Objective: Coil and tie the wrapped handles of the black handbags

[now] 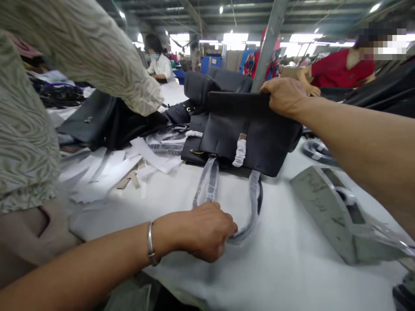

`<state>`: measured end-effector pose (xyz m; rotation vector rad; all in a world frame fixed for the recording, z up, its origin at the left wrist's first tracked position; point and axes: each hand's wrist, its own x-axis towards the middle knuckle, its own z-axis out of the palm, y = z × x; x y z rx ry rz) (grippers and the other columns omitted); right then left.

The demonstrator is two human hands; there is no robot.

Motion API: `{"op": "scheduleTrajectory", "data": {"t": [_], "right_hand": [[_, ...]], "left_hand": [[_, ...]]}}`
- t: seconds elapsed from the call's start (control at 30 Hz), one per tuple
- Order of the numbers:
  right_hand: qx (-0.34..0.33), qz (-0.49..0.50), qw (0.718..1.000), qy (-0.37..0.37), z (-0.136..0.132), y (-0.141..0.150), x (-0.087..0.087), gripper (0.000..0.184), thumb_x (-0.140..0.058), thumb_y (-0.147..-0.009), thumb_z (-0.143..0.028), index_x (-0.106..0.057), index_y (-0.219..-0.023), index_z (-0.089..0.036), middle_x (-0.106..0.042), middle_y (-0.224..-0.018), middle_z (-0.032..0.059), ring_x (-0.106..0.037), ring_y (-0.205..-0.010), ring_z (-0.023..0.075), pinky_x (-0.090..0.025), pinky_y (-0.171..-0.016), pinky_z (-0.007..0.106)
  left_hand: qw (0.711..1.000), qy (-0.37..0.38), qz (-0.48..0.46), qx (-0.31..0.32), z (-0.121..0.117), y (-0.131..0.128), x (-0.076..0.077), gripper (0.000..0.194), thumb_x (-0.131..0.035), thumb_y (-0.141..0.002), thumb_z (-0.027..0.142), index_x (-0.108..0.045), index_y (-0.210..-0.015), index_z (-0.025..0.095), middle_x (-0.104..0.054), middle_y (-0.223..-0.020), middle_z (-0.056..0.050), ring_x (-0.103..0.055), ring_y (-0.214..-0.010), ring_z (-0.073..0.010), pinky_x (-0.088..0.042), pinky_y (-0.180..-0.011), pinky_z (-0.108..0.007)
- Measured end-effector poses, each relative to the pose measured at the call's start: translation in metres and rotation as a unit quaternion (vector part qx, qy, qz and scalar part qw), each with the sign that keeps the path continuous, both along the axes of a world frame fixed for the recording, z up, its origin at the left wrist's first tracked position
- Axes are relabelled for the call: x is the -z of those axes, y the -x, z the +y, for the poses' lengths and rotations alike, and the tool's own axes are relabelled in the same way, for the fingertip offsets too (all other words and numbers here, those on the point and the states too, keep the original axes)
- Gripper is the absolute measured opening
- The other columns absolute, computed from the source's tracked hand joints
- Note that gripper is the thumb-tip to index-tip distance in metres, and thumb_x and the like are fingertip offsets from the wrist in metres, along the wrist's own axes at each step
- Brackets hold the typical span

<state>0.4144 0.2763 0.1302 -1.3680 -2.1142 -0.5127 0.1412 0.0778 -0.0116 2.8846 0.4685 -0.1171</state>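
A black leather handbag (259,134) lies on the white table (285,259), its flap toward me and a paper-wrapped clasp (240,152) on its front. My right hand (285,96) grips the bag's far top edge, fingers curled over it. My left hand (202,231), with a metal bangle on the wrist, is closed around the plastic-wrapped handle loop (251,207) that hangs toward me from the bag.
A grey tape dispenser (337,207) stands at the right. More black bags (106,121) and paper scraps (106,168) lie at the left, behind a person's patterned sleeve (90,52). Another wrapped strap (316,151) lies behind the bag. Other workers sit at the back.
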Motion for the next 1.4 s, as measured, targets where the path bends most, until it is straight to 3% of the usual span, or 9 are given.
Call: {"op": "scheduleTrajectory", "data": {"t": [0.17,0.33,0.47,0.67,0.8,0.93,1.23,1.33,1.4], "right_hand": [[0.011,-0.089,0.994,0.061,-0.090,0.023,0.012,0.027,-0.057,-0.080,-0.023,-0.073,-0.097,-0.010,-0.072,-0.098,0.0032,-0.063,-0.094,0.0127,-0.040,-0.080,0.026],[-0.207,-0.083,0.966,0.131,-0.234,0.014,0.084,0.013,-0.059,-0.083,-0.020,-0.070,-0.089,-0.019,-0.072,-0.088,0.0019,-0.065,-0.079,0.0134,-0.049,-0.075,0.024],[-0.235,-0.109,0.963,0.081,-0.305,0.035,0.142,0.037,-0.056,-0.088,-0.024,-0.057,-0.123,-0.013,-0.066,-0.116,0.0122,-0.060,-0.106,0.0221,-0.046,-0.092,0.036],[-0.130,-0.126,0.982,-0.046,-0.290,0.091,0.184,0.020,-0.043,-0.091,-0.013,-0.061,-0.099,-0.010,-0.062,-0.077,0.0078,-0.052,-0.069,0.0198,-0.039,-0.066,0.035],[-0.165,-0.176,0.969,-0.052,-0.251,0.071,0.190,0.029,-0.036,-0.091,-0.010,-0.056,-0.072,-0.017,-0.055,-0.067,0.0049,-0.043,-0.061,0.0173,-0.030,-0.062,0.034],[-0.076,-0.194,0.977,0.038,-0.219,0.032,0.186,0.031,-0.033,-0.093,-0.011,-0.061,-0.080,-0.014,-0.060,-0.075,0.0090,-0.047,-0.068,0.0184,-0.034,-0.072,0.035],[0.064,0.040,0.976,0.206,-0.242,0.000,0.204,0.051,-0.048,-0.081,-0.010,-0.049,-0.131,-0.017,-0.048,-0.140,0.0130,-0.040,-0.128,0.0292,-0.027,-0.109,0.051],[0.136,0.336,0.888,0.283,-0.284,0.009,0.195,0.040,-0.052,-0.081,-0.018,-0.055,-0.121,-0.017,-0.056,-0.129,0.0146,-0.058,-0.105,0.0245,-0.045,-0.093,0.045],[0.150,0.554,0.722,0.386,-0.313,0.026,0.184,0.031,-0.055,-0.084,-0.033,-0.058,-0.111,-0.017,-0.063,-0.115,0.0142,-0.063,-0.082,0.0199,-0.053,-0.072,0.038]], "left_hand": [[0.962,0.255,-0.054,-0.083,-0.018,0.016,-0.012,0.019,-0.061,-0.081,0.033,-0.053,-0.074,0.017,-0.055,-0.069,0.002,-0.050,-0.062,-0.0123,-0.037,-0.057,-0.023],[0.809,0.517,-0.194,-0.199,-0.022,0.029,0.011,0.033,-0.055,-0.086,0.047,-0.053,-0.087,0.014,-0.054,-0.074,0.000,-0.049,-0.057,-0.0087,-0.043,-0.049,-0.019],[0.776,0.539,-0.246,-0.219,-0.036,0.020,0.017,0.040,-0.060,-0.081,0.052,-0.050,-0.092,0.014,-0.054,-0.072,0.000,-0.053,-0.057,-0.0102,-0.044,-0.043,-0.018],[0.823,0.445,-0.228,-0.270,-0.048,0.019,0.000,0.033,-0.056,-0.084,0.045,-0.044,-0.097,0.017,-0.049,-0.060,0.006,-0.045,-0.046,-0.0079,-0.036,-0.041,-0.017],[0.885,0.370,-0.161,-0.233,-0.048,0.035,-0.025,0.023,-0.063,-0.079,0.033,-0.050,-0.079,0.015,-0.042,-0.064,0.006,-0.038,-0.056,-0.0063,-0.031,-0.049,-0.017],[0.880,0.414,-0.130,-0.194,-0.042,0.047,-0.042,0.023,-0.060,-0.082,0.035,-0.049,-0.078,0.016,-0.038,-0.063,0.006,-0.036,-0.055,-0.0065,-0.028,-0.049,-0.017],[0.860,0.437,-0.146,-0.219,-0.060,0.031,0.014,0.021,-0.058,-0.083,0.032,-0.051,-0.072,0.015,-0.048,-0.064,0.004,-0.044,-0.060,-0.0092,-0.035,-0.056,-0.020],[0.813,0.498,-0.214,-0.214,-0.063,0.028,0.019,0.026,-0.061,-0.082,0.037,-0.056,-0.074,0.013,-0.057,-0.069,0.000,-0.051,-0.065,-0.0111,-0.041,-0.064,-0.023],[0.783,0.525,-0.256,-0.213,-0.062,0.027,0.015,0.032,-0.065,-0.081,0.043,-0.059,-0.079,0.011,-0.062,-0.074,-0.003,-0.056,-0.069,-0.0134,-0.044,-0.069,-0.026]]}}
